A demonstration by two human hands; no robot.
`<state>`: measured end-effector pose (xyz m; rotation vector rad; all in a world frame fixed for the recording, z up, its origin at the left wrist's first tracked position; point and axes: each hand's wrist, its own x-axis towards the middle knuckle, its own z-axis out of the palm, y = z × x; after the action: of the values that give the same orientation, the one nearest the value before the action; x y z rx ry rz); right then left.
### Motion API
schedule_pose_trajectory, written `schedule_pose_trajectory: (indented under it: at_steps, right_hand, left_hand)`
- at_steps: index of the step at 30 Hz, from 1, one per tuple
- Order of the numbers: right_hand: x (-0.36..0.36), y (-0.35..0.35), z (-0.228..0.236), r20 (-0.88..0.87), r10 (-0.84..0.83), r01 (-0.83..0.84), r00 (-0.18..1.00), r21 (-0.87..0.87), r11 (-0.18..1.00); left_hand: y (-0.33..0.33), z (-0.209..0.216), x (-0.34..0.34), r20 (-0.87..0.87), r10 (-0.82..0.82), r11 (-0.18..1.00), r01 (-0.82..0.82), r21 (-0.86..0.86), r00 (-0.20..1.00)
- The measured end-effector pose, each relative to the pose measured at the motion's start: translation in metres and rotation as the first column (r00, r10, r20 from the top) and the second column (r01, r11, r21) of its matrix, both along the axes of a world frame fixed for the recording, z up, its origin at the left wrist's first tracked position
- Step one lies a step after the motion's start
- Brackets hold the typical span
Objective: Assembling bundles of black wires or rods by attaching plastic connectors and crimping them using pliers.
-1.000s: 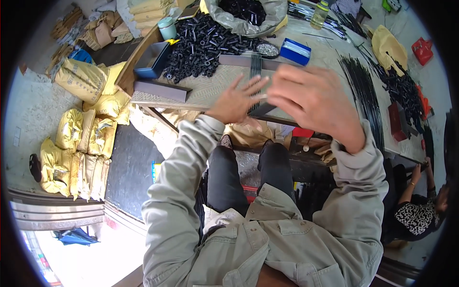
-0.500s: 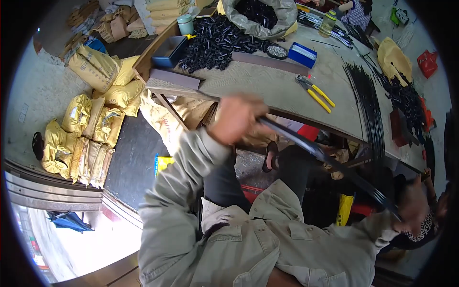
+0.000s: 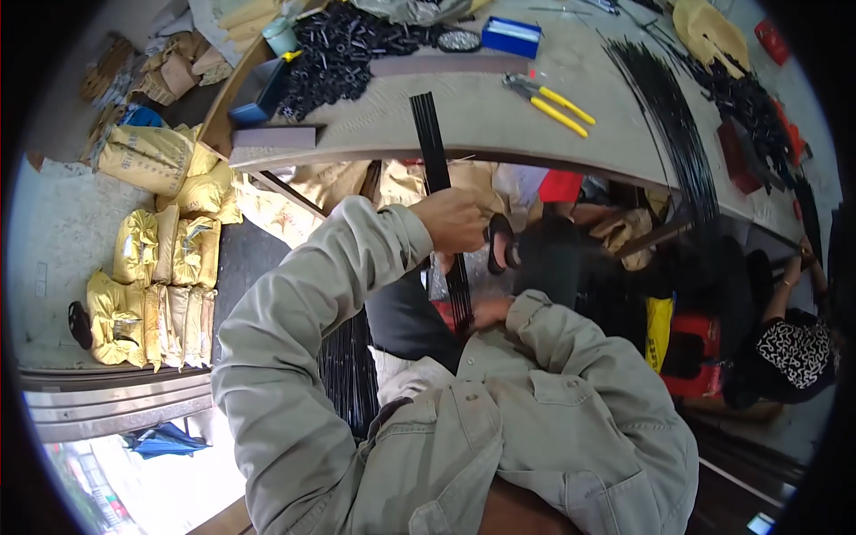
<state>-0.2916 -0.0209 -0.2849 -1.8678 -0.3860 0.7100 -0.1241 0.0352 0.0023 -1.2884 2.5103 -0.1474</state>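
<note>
A bundle of thin black rods stands steeply in front of my body, its upper end against the view of the table's front edge. My left hand is closed around its middle. At the lower end my right hand has its fingers curled against the rods, partly hidden and a little blurred. More long black rods lie by my left leg, below the left forearm.
On the worktable are yellow-handled pliers, a heap of black tubular pieces, a blue box and a fan of black rods. Yellow sacks are stacked at left. Another person is at far right.
The bundle has swung from a slant reaching far right to a steep stance before me. My right hand has come in from the far right. The view has shifted slightly.
</note>
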Motion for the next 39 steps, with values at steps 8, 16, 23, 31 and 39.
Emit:
schedule_pose_trajectory:
  at_steps: [8, 16, 23, 31, 39]
  right_hand:
    - [0.02, -0.004, 0.161, 0.01, -0.64, 0.493, 0.769, 0.629, 0.601]
    - [0.012, 0.021, 0.172, 0.129, -0.604, 0.565, 0.786, 0.245, 0.788]
    - [0.04, -0.065, 0.263, 0.35, -0.534, 0.454, 0.77, 0.29, 0.843]
    - [0.094, -0.075, 0.333, 0.536, -0.379, 0.214, 0.755, 0.345, 0.914]
    - [0.071, -0.067, 0.258, 0.526, -0.717, 0.787, 0.458, 0.136, 0.602]
  left_hand:
    - [0.001, -0.008, -0.013, -0.186, -0.025, 0.995, 0.008, -0.095, 0.982]
    - [0.08, -0.036, -0.037, -0.962, 0.152, 0.499, -0.822, 0.274, -0.228]
    - [0.056, -0.041, -0.061, -0.555, -0.093, 0.825, -0.376, 0.422, -0.827]
    - [0.045, -0.063, -0.037, -0.35, -0.06, 0.833, -0.24, 0.499, -0.935]
    - [0.034, -0.046, -0.03, -0.285, 0.112, 0.704, -0.126, 0.699, -0.952]
